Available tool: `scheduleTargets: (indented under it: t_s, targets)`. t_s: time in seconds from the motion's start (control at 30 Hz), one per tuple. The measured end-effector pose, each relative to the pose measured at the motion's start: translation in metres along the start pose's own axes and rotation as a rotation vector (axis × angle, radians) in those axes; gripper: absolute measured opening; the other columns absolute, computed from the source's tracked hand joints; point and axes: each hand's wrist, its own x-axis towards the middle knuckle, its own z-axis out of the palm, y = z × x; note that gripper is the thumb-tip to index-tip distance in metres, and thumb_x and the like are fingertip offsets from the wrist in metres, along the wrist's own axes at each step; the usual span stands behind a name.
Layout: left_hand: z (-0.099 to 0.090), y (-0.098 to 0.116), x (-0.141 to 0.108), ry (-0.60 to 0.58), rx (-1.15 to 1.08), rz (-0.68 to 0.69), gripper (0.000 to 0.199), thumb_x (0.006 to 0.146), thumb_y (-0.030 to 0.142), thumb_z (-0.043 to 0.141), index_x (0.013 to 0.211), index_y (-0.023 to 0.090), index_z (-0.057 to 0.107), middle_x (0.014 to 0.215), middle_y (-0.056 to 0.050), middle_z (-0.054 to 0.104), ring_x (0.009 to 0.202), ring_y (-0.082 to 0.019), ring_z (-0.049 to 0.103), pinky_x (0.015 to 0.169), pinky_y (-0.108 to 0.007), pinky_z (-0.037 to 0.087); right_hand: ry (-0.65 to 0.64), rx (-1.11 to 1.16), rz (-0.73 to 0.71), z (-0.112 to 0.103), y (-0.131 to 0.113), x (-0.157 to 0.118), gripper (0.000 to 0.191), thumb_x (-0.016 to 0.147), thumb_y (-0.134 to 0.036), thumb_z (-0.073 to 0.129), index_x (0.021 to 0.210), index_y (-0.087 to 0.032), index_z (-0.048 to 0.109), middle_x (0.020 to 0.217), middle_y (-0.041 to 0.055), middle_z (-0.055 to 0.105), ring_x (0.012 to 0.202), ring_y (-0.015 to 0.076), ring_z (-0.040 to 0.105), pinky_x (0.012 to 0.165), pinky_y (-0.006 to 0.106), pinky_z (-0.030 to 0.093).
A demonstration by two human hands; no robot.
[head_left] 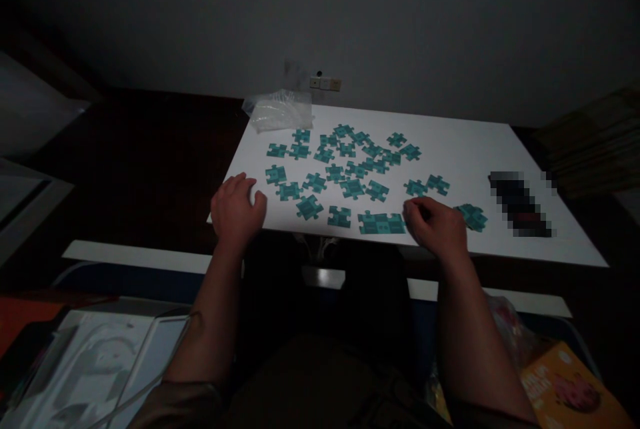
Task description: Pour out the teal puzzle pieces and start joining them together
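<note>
Teal jigsaw pieces [340,175] lie spread across a white worktop [480,149]. The right hand [435,229] has its grip curled just beside a joined strip of pieces [381,223]; whether it pinches anything cannot be told. The left hand [237,212] rests at the worktop's near edge, fingers apart, holding nothing visible. Most pieces lie loose between the hands, a small clump [471,217] lies past the right hand, and a clear plastic bag [279,111] sits at the far corner.

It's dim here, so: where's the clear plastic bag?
In the head view, the clear plastic bag lies at the far left corner of the white table, just behind the teal jigsaw pieces and below the wall fittings.
</note>
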Motion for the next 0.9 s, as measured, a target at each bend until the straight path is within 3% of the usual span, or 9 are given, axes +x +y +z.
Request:
scheduleTargets:
  t_s: [0.13, 0.37, 0.67, 0.9]
  targets:
    - [0.0005, -0.0016, 0.0001, -0.005, -0.016, 0.019, 0.045, 0.109, 0.037, 0.063, 0.145, 0.023, 0.087, 0.177, -0.017, 0.075, 0.171, -0.046, 0.062, 0.145, -0.073, 0.046, -0.002, -0.01, 0.004, -0.001, -0.0011, 0.0005, 0.042, 0.107, -0.058, 0.064, 0.105, -0.029, 0.093, 0.094, 0.0147, 0.092, 0.089, 0.038, 0.084, 0.081, 0.047, 0.055]
    - [0.0012, -0.0029, 0.0001, 0.019, -0.054, 0.02, 0.044, 0.105, 0.037, 0.068, 0.144, 0.031, 0.087, 0.171, -0.012, 0.079, 0.17, -0.046, 0.062, 0.144, -0.076, 0.047, -0.004, 0.002, 0.002, -0.0004, -0.0008, 0.0, 0.037, 0.108, -0.056, 0.065, 0.105, -0.031, 0.093, 0.095, 0.0131, 0.091, 0.092, 0.0387, 0.084, 0.081, 0.047, 0.058]
    - [-0.003, 0.0039, -0.0009, 0.002, -0.011, -0.007, 0.043, 0.11, 0.037, 0.062, 0.144, 0.027, 0.086, 0.176, -0.014, 0.076, 0.171, -0.044, 0.062, 0.145, -0.071, 0.046, -0.006, 0.016, 0.014, -0.0014, -0.0037, -0.0011, 0.035, 0.107, -0.056, 0.065, 0.105, -0.035, 0.093, 0.097, 0.0133, 0.092, 0.096, 0.0413, 0.086, 0.084, 0.05, 0.06]
    - [-0.0042, 0.005, 0.0001, 0.005, -0.001, -0.005, 0.045, 0.105, 0.037, 0.067, 0.144, 0.028, 0.086, 0.175, -0.013, 0.077, 0.17, -0.045, 0.062, 0.144, -0.07, 0.046, 0.007, 0.029, -0.025, -0.0007, -0.0021, -0.0018, 0.035, 0.109, -0.056, 0.064, 0.105, -0.035, 0.093, 0.099, 0.0119, 0.093, 0.095, 0.0396, 0.085, 0.082, 0.048, 0.059]
